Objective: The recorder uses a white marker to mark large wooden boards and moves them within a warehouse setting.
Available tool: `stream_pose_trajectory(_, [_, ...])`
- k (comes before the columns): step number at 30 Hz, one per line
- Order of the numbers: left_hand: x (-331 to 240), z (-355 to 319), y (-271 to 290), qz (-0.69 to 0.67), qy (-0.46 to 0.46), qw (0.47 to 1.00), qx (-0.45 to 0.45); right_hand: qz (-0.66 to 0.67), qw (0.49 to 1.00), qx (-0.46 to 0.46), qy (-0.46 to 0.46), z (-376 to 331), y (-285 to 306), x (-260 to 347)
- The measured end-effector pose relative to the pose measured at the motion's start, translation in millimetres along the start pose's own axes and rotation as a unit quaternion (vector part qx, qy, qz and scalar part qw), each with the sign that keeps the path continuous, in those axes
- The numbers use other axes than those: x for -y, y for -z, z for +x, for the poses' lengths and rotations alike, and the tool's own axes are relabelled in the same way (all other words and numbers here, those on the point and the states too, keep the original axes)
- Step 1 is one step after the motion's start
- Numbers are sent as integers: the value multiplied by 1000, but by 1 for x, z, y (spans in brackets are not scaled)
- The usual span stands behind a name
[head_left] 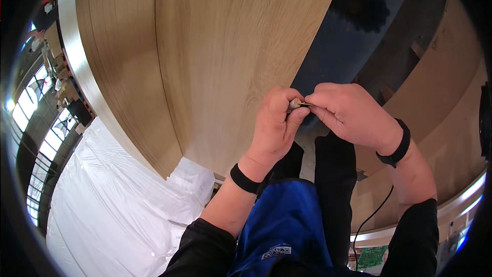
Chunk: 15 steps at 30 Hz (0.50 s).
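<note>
Wooden dowel [295,103] pinched between left hand [274,125] and right hand [351,115].

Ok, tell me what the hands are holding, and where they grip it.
Left hand pinches a small pale peg-like piece at its end between thumb and forefinger; right hand meets its other end. Exact kind unclear.

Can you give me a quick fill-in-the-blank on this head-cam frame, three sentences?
1. The left hand and right hand pinch a small cylindrical piece at the edge of a large ____ panel.
2. Each wrist wears a ____ band.
3. Left of the panel lies ____ plastic sheeting.

Missing words: wooden; black; white
</note>
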<state>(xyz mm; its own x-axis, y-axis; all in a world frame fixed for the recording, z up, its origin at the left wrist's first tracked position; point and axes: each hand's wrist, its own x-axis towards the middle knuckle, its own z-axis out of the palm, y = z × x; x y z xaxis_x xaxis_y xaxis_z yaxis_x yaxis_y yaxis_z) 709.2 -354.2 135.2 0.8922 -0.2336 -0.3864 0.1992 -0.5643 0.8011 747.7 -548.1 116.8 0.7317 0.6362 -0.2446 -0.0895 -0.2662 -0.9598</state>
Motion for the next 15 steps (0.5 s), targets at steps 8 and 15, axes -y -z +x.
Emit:
stream_pose_trajectory(8, [8,0,1,55,-59,997,-15,-50,999,5,-12,-1,-8,6])
stream_pose_trajectory(15, [12,1,3,75,-75,993,-49,-125,990,-63,-1,0,-26,4])
